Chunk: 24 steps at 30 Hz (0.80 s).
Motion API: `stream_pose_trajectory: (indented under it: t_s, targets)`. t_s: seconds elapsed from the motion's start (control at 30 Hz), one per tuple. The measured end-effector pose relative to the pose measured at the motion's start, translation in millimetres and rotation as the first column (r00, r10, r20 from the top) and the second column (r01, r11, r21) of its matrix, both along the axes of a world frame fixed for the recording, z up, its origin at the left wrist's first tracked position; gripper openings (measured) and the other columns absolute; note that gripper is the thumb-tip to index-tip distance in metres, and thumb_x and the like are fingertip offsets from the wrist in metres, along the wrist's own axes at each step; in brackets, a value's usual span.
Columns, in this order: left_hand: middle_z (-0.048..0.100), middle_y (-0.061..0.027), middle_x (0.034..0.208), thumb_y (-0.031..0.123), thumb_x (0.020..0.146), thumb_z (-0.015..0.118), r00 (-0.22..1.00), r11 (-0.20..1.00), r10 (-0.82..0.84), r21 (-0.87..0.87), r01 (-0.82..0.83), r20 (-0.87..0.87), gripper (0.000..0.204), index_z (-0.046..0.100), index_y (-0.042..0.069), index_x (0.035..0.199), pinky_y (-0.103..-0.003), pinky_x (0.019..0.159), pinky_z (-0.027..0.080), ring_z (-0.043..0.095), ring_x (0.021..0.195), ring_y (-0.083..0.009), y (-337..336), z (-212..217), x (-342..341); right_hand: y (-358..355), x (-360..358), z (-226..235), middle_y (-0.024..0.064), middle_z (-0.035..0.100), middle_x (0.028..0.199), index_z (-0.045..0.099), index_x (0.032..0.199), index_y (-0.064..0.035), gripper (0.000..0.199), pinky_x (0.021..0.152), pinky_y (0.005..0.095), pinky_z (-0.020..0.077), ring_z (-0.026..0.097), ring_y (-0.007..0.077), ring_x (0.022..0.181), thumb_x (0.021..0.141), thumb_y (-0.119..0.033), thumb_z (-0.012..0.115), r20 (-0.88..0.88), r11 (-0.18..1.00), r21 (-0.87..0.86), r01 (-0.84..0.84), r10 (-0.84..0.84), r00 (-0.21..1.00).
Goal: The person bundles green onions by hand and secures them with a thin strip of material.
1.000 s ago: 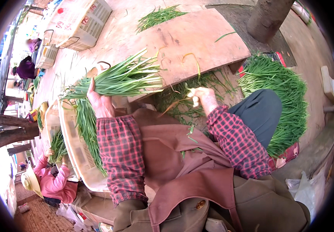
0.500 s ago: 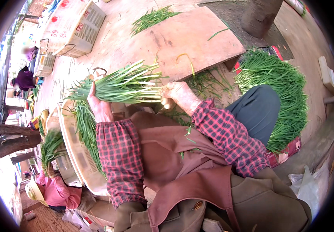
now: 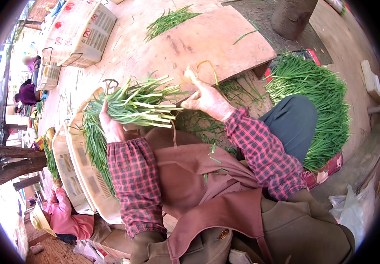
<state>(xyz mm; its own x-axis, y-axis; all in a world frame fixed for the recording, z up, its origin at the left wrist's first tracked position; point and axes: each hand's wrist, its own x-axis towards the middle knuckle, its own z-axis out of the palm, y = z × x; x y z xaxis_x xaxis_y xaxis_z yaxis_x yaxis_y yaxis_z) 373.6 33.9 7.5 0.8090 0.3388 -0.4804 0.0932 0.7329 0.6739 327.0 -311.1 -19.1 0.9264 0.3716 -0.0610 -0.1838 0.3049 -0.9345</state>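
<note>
My left hand (image 3: 111, 126) is wrapped round the leafy part of a bunch of garlic chives (image 3: 143, 103), holding it level above my lap. The pale stem ends point right and fan out unevenly. Close by those ends is my right hand (image 3: 209, 100), its thumb and fingers spread apart, holding nothing. A loose yellowed leaf (image 3: 215, 72) lies on the board just beyond it. Below my left hand, more chives (image 3: 95, 147) hang over the edge of a pale plastic crate (image 3: 77, 163).
A low wooden board (image 3: 216, 44) stands ahead, with loose chives (image 3: 170, 21) behind it. A large chive pile (image 3: 308, 105) lies right of my knee. Stacked crates (image 3: 80, 35) stand far left. A person in pink (image 3: 69, 215) sits at lower left. A tree trunk (image 3: 293, 17) rises behind the board.
My right hand has let go of the stem ends and spread its fingers. The bunch has loosened and tilted slightly down. The person in pink has lowered their chives behind the crate.
</note>
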Motion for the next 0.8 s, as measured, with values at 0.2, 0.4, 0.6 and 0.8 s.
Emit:
stream_pose_trajectory:
  t_s: [0.2, 0.4, 0.6, 0.8]
  targets:
    - [0.065, -0.0203, 0.120, 0.021, 0.096, 0.055, 0.994, 0.994, -0.109, 0.021, 0.108, 0.022, 0.035, 0.059, -0.001, 0.123, -0.050, 0.099, 0.051, 0.064, 0.108, -0.0342, -8, -5, 2, 35, 2, -25, 0.0011, 0.067, 0.091, 0.052, 0.135, -0.0082, 0.057, 0.060, 0.0230, 0.0486, 0.059, 0.0097, 0.072, 0.087, -0.028, 0.075, -0.168, 0.912, 0.272, -0.307, 0.359, 0.918]
    - [0.066, -0.0198, 0.117, 0.021, 0.100, 0.046, 0.979, 0.991, -0.068, 0.130, 0.043, 0.190, 0.035, 0.058, -0.004, 0.121, -0.045, 0.093, 0.055, 0.066, 0.103, -0.0313, 8, -9, -10, -26, -10, -27, 0.0059, 0.065, 0.078, 0.060, 0.099, -0.0031, 0.011, 0.043, 0.0222, 0.0384, 0.041, 0.0020, 0.045, 0.097, -0.013, 0.055, -0.425, 0.738, 0.670, 0.083, 0.289, 0.858]
    - [0.064, -0.0211, 0.121, 0.024, 0.099, 0.049, 0.984, 0.996, -0.007, 0.086, -0.009, 0.178, 0.038, 0.057, -0.003, 0.125, -0.051, 0.099, 0.050, 0.063, 0.109, -0.0335, 7, -1, -4, -37, -31, -75, 0.0023, 0.059, 0.060, 0.070, 0.077, -0.0048, 0.020, 0.043, 0.0287, 0.0404, 0.052, 0.0108, 0.050, 0.089, -0.019, 0.064, -0.331, 0.859, -0.474, 0.191, -0.375, 0.866]
    - [0.059, -0.0229, 0.128, 0.027, 0.100, 0.046, 0.945, 0.990, -0.123, 0.104, 0.095, 0.302, 0.045, 0.051, -0.004, 0.133, -0.049, 0.104, 0.047, 0.060, 0.115, -0.0350, 19, -8, -12, -40, -30, -88, 0.0173, 0.070, 0.085, 0.068, 0.097, -0.0081, 0.030, 0.073, 0.0491, 0.0511, 0.068, 0.0348, 0.084, 0.089, -0.036, 0.063, 0.131, 0.199, -0.964, 0.175, -0.216, 0.968]
